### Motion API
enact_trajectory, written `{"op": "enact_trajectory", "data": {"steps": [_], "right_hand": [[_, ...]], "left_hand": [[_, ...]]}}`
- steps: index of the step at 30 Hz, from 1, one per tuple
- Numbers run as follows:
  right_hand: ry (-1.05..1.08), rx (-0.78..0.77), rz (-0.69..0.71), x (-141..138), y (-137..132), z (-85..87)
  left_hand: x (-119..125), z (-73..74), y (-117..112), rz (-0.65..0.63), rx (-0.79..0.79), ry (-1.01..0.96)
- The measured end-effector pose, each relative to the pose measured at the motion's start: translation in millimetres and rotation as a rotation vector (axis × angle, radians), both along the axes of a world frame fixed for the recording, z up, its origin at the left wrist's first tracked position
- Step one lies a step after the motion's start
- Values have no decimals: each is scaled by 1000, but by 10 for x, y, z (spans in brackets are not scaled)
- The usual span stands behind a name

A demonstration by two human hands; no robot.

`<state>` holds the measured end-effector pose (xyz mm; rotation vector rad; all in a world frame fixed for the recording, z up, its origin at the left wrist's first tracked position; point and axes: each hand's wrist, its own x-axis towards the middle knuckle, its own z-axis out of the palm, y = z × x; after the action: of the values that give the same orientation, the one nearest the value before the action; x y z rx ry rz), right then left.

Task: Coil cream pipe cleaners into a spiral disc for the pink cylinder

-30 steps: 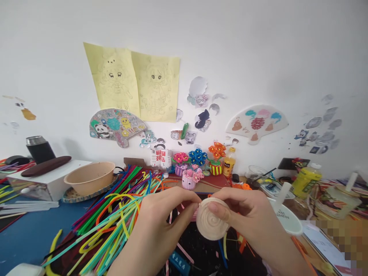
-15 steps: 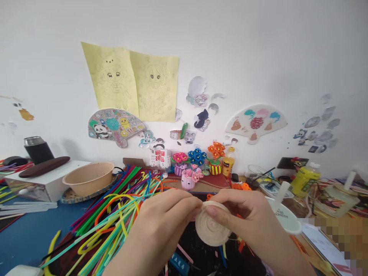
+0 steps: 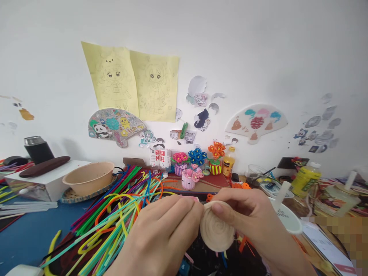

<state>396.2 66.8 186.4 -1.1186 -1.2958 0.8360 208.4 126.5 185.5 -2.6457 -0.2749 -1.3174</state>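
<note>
A cream disc (image 3: 217, 230), wound in a flat spiral of what looks like fuzzy pipe cleaner, faces me. My right hand (image 3: 247, 214) is closed on its upper right part, thumb across the front and fingers behind. Against the disc's left rim, my left hand (image 3: 169, 222) is closed, its fingers bent and pressed together; the fingertips are hidden. A bit of pink (image 3: 192, 199) shows just above those fingers, and I cannot tell what it belongs to. Below the hands lies a dark work surface with orange scraps (image 3: 244, 245) and short coloured pieces.
Loose coloured pipe cleaners (image 3: 115, 218) spread at left, beside a beige bowl (image 3: 89, 180). Pipe-cleaner flower pots (image 3: 188, 180) stand at the back with a juice bottle (image 3: 229, 163). At right are a pale cup-like container (image 3: 290, 222), a yellow bottle (image 3: 306, 180) and a phone (image 3: 327, 245).
The disc has moved slightly right and down and shows more of its face. My left hand has shifted right, its fingers now more curled beside the rim.
</note>
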Motion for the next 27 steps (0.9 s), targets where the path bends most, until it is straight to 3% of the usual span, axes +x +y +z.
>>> {"op": "enact_trajectory", "data": {"steps": [4, 13, 27], "right_hand": [[0, 15, -58, -35, 5, 13], [10, 76, -142, -118, 58, -52], [-113, 220, -247, -166, 48, -62]], "left_hand": [[14, 54, -26, 11, 11, 8], [27, -6, 4, 54, 39, -23], [2, 33, 19, 11, -148, -23]]}}
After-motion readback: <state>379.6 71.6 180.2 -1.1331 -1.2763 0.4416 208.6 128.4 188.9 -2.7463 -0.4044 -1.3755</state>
